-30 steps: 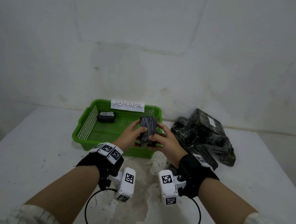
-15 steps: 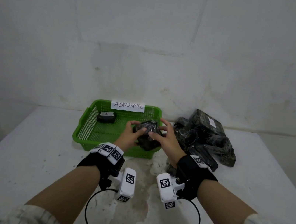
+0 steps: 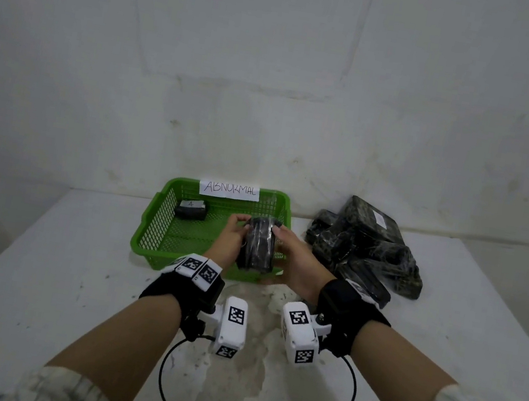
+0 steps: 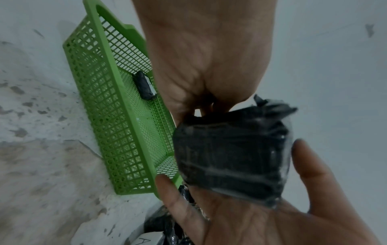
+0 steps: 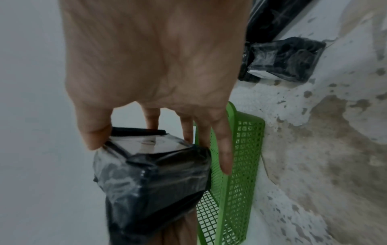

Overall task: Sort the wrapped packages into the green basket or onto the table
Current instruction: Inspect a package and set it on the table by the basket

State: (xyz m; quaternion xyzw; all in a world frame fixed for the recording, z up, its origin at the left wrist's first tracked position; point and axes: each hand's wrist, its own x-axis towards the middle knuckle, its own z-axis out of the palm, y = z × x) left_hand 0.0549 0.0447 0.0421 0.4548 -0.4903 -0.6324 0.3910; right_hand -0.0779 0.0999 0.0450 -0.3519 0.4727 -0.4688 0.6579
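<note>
Held package (image 3: 257,246) glossy black film, crinkled; basket (image 3: 163,219) green plastic mesh; table (image 3: 54,271) matt, chipped.

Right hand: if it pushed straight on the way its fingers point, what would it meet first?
The right hand already holds the package. Beyond it lies the basket, probably its right wall or floor; depth is unclear.

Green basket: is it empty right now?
No, one small dark wrapped package with a white label lies in the green basket, near its far left corner in the head view.
</note>
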